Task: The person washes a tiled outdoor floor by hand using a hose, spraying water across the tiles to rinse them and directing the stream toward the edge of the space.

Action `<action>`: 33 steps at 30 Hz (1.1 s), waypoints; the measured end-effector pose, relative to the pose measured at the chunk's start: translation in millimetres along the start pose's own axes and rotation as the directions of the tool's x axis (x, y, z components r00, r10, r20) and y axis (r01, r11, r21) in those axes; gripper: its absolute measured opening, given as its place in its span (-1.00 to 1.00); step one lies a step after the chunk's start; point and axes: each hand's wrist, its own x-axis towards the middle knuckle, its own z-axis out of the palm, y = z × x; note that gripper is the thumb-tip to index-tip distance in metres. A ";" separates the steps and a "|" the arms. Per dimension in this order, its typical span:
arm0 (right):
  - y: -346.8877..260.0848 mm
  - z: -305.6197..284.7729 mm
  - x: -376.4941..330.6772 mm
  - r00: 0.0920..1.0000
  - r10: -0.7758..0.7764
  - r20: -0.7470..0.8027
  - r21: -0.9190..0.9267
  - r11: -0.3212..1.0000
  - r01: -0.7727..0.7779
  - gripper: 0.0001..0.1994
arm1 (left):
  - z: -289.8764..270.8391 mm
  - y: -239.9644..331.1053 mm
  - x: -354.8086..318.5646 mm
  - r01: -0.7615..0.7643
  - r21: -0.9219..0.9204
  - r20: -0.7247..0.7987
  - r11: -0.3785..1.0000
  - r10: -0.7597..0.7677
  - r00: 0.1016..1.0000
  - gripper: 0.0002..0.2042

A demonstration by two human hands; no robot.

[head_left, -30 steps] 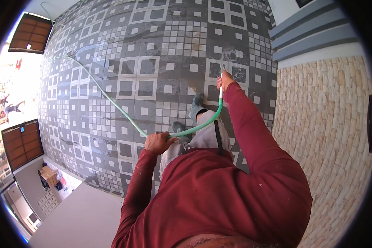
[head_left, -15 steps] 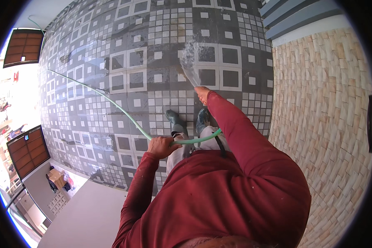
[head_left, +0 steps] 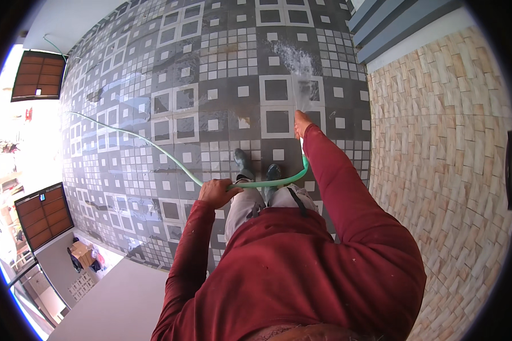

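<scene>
A green garden hose (head_left: 265, 183) runs in from the far left and passes in front of my thighs. My left hand (head_left: 216, 193) is wrapped round it near my left leg. From there the hose bends up along my right forearm to my right hand (head_left: 302, 123), which grips it close to its outlet; the fingers partly hide that end. A spray of water (head_left: 297, 61) leaves it, fanning forward and slightly left over the patterned tile floor (head_left: 277, 122).
A stone-look tiled wall (head_left: 432, 165) stands on the right, with grey slats (head_left: 389, 23) at the far right. Brown gate panels (head_left: 38, 75) flank a bright opening on the left. A cardboard box (head_left: 83, 254) is at lower left. Wet patches shine on the floor.
My right hand has swung to the right with the hose end, and the spray has shifted right. The hose now bends more sharply below that hand. My left hand keeps its hold.
</scene>
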 end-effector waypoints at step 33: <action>-383.7 -84.7 161.9 0.957 0.016 0.289 0.277 0.956 -0.100 -0.63 | -181.2 119.9 318.4 -0.017 -0.044 -0.055 0.999 0.015 0.998 -0.59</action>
